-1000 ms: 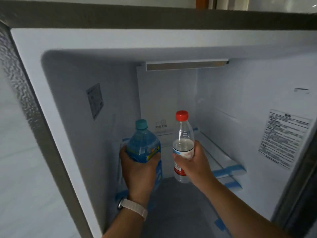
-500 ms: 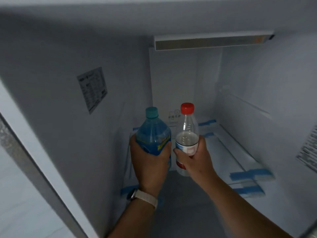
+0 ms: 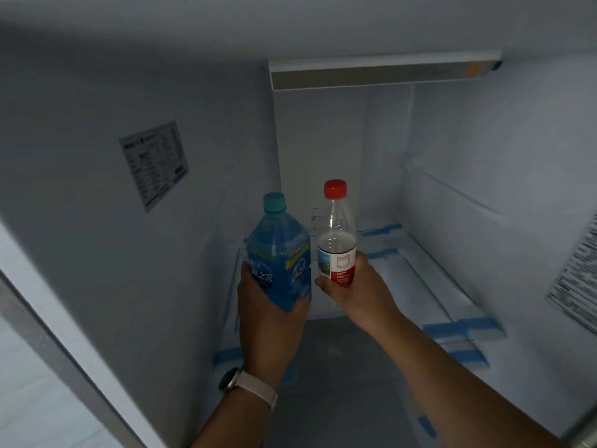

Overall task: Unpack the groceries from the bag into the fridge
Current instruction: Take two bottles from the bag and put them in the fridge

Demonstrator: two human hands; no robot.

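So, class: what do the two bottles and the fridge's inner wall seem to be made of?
Blue bottle: probably thin glossy plastic; ridged, see-through walls tinted blue. Clear bottle: likely the same plastic, transparent above its printed label; red cap looks opaque, harder plastic. Fridge wall: seemingly smooth matt white plastic, though dim light leaves that open.

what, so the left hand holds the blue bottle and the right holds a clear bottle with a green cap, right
No: in the head view the cap on the clear bottle is red, not green. The left hand does hold the blue bottle, the right hand the clear one.
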